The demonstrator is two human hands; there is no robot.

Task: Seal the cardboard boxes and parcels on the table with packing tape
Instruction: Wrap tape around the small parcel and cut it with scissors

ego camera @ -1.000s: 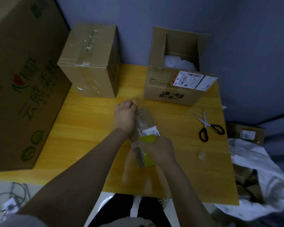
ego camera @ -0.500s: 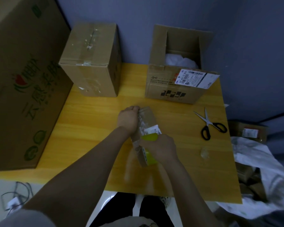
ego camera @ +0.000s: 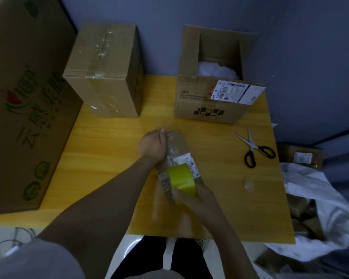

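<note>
One small parcel (ego camera: pixel 179 141): long axis points away from us; far end gripped by curled fingers of our left hand (ego camera: pixel 152 147), near end beneath the tape roll (ego camera: pixel 181 180) our right hand (ego camera: pixel 197 198) pinches. Label (ego camera: pixel 191 166) print unreadable.

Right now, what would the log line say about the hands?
step: taping small parcel | left grip: holds parcel's far end | right grip: holds yellow tape roll against parcel | scissors: on table, untouched | open box: unsealed
</note>
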